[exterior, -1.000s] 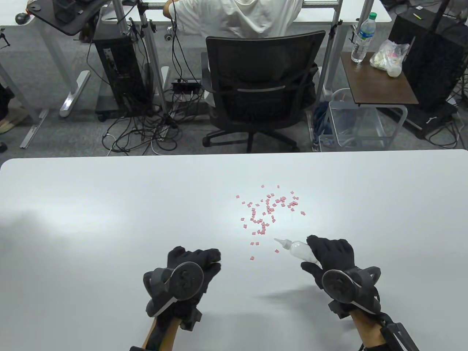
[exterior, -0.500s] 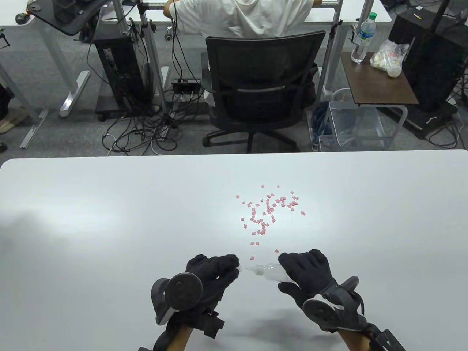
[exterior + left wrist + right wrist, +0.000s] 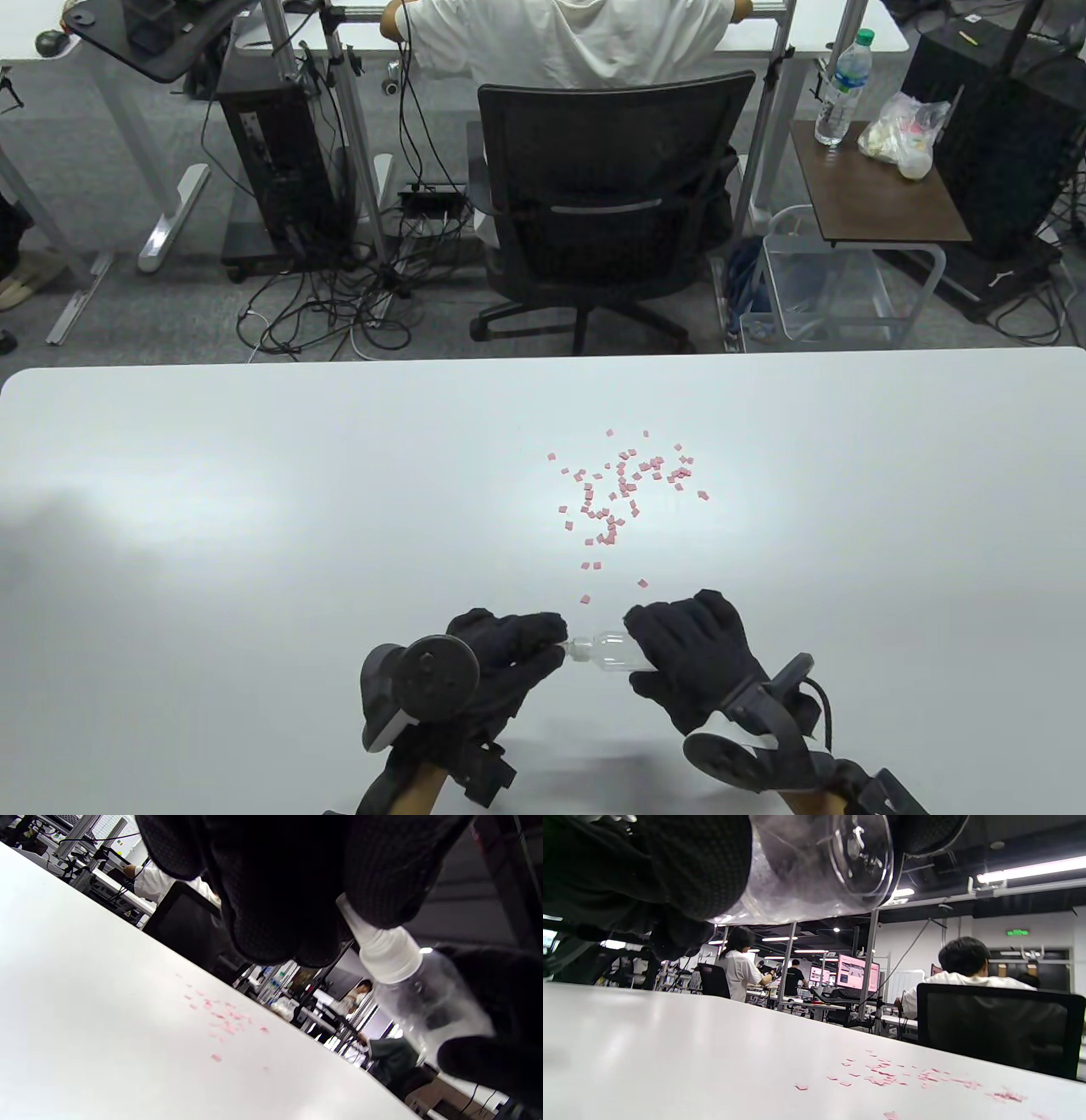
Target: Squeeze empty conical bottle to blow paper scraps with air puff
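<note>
My worktop is a white table with rounded far corners, its surface smooth and faintly glossy. On it lie small pink paper scraps, bunched loosely right of centre, with a few strays trailing back toward my near edge.

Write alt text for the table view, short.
Two black-gloved hands hold a clear conical bottle sideways just above a white table: the right hand grips its body, the left hand pinches its nozzle tip. Pink paper scraps lie scattered beyond them.
</note>
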Demonstrator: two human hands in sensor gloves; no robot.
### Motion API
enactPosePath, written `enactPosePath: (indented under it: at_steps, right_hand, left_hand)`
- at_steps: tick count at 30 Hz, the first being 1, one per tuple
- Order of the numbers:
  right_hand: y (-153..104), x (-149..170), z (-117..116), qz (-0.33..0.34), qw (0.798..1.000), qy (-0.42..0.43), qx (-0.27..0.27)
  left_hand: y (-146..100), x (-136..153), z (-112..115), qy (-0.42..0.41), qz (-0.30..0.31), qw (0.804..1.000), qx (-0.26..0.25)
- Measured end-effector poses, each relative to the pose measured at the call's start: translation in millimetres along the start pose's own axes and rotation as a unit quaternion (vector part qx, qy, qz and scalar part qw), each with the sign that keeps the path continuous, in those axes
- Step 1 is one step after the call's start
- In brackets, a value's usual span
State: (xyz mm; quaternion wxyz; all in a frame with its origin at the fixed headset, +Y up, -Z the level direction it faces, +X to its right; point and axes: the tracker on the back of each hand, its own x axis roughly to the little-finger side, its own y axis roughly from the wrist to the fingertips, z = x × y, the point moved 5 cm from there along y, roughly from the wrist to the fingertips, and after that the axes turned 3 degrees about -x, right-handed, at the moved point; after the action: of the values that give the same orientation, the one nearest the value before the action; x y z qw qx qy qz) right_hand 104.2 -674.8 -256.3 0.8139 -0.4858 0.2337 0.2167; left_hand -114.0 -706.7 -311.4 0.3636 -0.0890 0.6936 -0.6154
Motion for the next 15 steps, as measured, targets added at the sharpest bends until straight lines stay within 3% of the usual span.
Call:
enactPosePath:
  at_steps: [2, 6, 10, 15]
  right_hand:
    - [0, -4, -2, 0.01, 1.0, -0.013, -0.005]
    - [3, 3, -15, -0.012, 0.998, 0.029, -0.06]
    - [2, 12, -27, -0.027, 0.987, 0.11, -0.11]
    - [-1, 5, -19, -0.004, 0.996, 0.053, -0.074]
  left_hand:
    - [1, 0, 8, -0.003, -0.003, 0.999, 0.04]
    - [-1, -5, 4, 0.008, 0.013, 1.0, -0.001]
    - [-2, -6, 7, 0.013, 0.016, 1.0, -0.003]
    - [-1, -13, 10, 0.057, 0.032, 0.998, 0.007]
